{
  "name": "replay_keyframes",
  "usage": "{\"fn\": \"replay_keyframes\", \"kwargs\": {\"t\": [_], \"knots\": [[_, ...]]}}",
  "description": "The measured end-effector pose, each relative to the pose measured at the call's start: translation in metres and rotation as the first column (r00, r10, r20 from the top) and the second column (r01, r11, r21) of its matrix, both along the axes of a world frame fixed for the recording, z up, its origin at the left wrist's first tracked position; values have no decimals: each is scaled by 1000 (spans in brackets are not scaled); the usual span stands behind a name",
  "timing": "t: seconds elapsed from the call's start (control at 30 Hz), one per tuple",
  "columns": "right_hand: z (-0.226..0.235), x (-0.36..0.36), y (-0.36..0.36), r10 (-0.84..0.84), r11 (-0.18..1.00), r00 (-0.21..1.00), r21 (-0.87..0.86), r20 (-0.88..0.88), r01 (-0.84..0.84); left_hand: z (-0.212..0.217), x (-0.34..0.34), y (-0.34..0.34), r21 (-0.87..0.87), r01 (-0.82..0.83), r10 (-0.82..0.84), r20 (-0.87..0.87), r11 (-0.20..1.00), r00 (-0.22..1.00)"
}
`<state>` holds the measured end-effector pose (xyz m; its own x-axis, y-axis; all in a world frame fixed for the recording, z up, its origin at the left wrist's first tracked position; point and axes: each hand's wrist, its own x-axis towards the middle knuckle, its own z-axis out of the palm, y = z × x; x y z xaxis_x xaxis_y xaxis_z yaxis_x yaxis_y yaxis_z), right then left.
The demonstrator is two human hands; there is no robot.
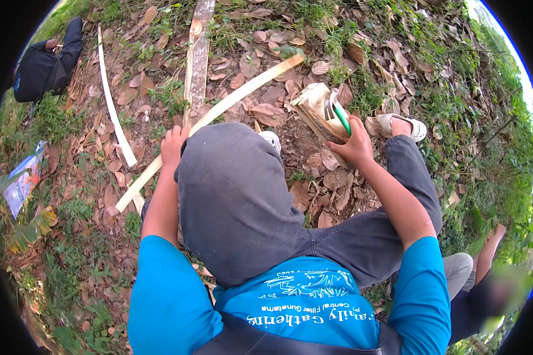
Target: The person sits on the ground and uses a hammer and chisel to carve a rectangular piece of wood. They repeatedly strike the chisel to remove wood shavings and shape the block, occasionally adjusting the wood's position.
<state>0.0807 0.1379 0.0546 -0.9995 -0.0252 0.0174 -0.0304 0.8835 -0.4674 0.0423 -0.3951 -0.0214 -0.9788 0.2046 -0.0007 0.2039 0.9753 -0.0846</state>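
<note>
**Pale strip point(247, 93) lying across in front of the left knee, green-handled tool point(341, 117) waiting by the wood block point(311, 102)**

The pale strip is slanting over the leafy ground point(266, 115), its far end pointing toward the ground's far edge. The left grip point(175, 145) is curling over the strip just beside the knee point(219, 151); the thumb is hiding, so I cannot tell how firmly it is pressing. The right grip point(354, 144) is pinching the green-handled tool against the wood block, which is leaning between the two shoes. Its cutting edge, if any, is not showing clearly.

Trouble could be coming from the footing: loose leaves are lying around the block, so it could be tipping under a push and sending the tool toward the right shoe point(417, 130). A slack left grip could be letting the long strip swivel, since both ends are reaching well past the hand.

Farther out, a plank point(200, 65) is running in from the ground's far edge, and a second strip point(112, 100) is lying apart toward the left edge. One person point(47, 74) is sitting near the far left corner, another point(477, 302) near the right edge.
</note>
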Motion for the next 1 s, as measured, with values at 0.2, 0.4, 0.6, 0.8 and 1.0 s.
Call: {"fn": "replay_keyframes", "kwargs": {"t": [0.2,0.4,0.6,0.8,1.0], "knots": [[-71,-2,-6,68,992,997,111,-34,-64,26,-52,9,14,-133,134,-110,991,985],[-120,19,-11,89,995,993,-44,-80,-93,15,-46,-19,-56,-402,373,-276,914,886],[-125,82,28,-262,825,931,-441,254,353,26,77,40,581,-127,192,-51,804,980],[-164,93,66,-134,919,953,-327,271,222,27,283,30,650,-525,665,41,549,746],[-149,100,49,-149,963,943,-174,299,208,-22,274,-79,456,-670,651,227,586,724]]}}
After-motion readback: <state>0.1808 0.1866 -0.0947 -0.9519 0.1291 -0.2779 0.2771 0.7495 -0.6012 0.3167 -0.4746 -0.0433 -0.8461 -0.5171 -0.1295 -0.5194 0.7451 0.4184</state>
